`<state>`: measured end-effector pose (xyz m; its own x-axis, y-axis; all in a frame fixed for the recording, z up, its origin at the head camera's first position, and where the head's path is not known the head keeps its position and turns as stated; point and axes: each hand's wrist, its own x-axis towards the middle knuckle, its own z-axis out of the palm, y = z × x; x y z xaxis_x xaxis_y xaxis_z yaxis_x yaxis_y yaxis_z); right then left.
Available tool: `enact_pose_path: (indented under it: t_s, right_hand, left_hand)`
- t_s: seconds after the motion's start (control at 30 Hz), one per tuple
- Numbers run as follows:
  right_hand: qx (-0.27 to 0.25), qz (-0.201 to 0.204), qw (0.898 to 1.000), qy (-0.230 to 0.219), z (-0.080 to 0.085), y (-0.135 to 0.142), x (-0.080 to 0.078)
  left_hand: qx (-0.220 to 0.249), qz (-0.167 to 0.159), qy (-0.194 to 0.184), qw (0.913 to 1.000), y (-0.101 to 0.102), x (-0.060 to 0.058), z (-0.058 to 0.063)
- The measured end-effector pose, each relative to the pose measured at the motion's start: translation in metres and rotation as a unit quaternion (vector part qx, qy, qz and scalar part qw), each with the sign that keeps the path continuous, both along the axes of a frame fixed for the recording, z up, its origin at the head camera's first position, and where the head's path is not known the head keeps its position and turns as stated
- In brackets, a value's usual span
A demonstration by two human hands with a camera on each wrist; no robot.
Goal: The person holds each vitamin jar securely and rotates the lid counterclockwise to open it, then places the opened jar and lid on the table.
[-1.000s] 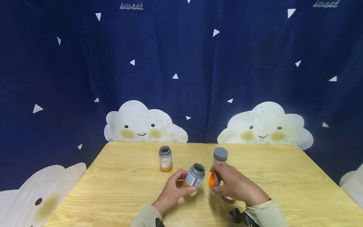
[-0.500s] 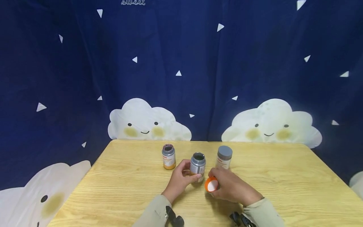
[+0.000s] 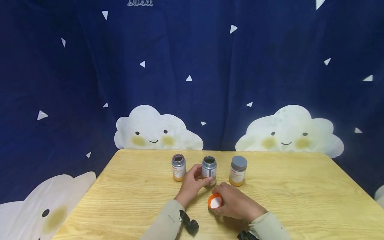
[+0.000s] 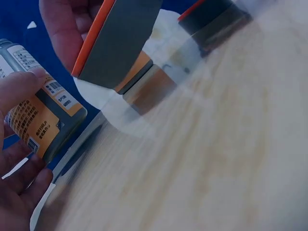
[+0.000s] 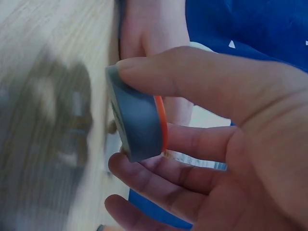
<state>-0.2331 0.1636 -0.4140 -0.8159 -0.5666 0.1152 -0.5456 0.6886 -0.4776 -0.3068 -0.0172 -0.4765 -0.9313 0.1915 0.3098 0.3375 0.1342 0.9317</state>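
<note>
In the head view my left hand (image 3: 192, 185) grips a small uncapped grey jar (image 3: 209, 170), which stands upright, mouth up, between two similar jars. Its orange and white label shows in the left wrist view, where the jar (image 4: 45, 115) sits between thumb and fingers. My right hand (image 3: 237, 202) pinches a lid (image 3: 215, 202) near the table's front, its orange rim and white lining turned toward the head camera. Grey outside, the lid (image 5: 139, 120) is held between thumb and fingers in the right wrist view.
To the left stands another uncapped jar (image 3: 179, 169) with a dark, stained rim. A capped jar (image 3: 238, 171) with a grey lid stands on the right. All rest on a light wooden table (image 3: 132, 200), backed by a dark blue curtain (image 3: 168, 66) with clouds.
The left hand has carried its jar away from me, upright, into line with the other two. The right hand has moved nearer and left with the lid, uncovering the capped jar.
</note>
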Motion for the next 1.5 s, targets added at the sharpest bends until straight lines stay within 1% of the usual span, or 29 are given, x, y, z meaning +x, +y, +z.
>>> enact_pose_path:
  t_s: [0.1,0.17,0.33,0.4,0.5,0.73,0.97,1.23,1.5]
  right_hand:
    - [0.001,0.0,1.0,0.005,-0.004,-0.004,-0.001]
    - [0.004,-0.003,1.0,0.001,-0.006,-0.007,-0.001]
    - [0.019,-0.016,1.0,0.005,-0.011,-0.011,0.0]
    - [0.024,-0.02,0.999,0.012,-0.012,-0.012,0.0]
    - [0.028,-0.027,0.999,0.011,-0.012,-0.013,-0.001]
    - [0.029,-0.036,0.999,0.022,-0.01,-0.011,-0.001]
    - [0.039,-0.031,0.999,0.021,-0.012,-0.013,-0.002]
    - [0.067,-0.03,0.997,0.025,-0.014,-0.014,-0.002]
    - [0.073,-0.02,0.996,0.035,-0.014,-0.015,-0.005]
  left_hand:
    - [-0.017,0.023,-0.001,0.9996,0.001,-0.009,-0.01]
    - [-0.028,0.036,-0.003,0.999,0.002,-0.01,-0.012]
    - [-0.037,0.052,-0.014,0.9978,0.002,-0.012,-0.014]
    - [-0.04,0.058,-0.018,0.9974,0.002,-0.012,-0.013]
    - [-0.04,0.063,-0.022,0.997,0.002,-0.013,-0.012]
    - [-0.042,0.061,-0.008,0.9973,0.002,-0.018,-0.013]
    - [-0.053,0.059,-0.01,0.9968,0.002,-0.017,-0.014]
    - [-0.062,0.041,-0.01,0.9971,0.001,-0.015,-0.013]
    - [-0.079,0.041,-0.007,0.996,0.001,-0.017,-0.014]
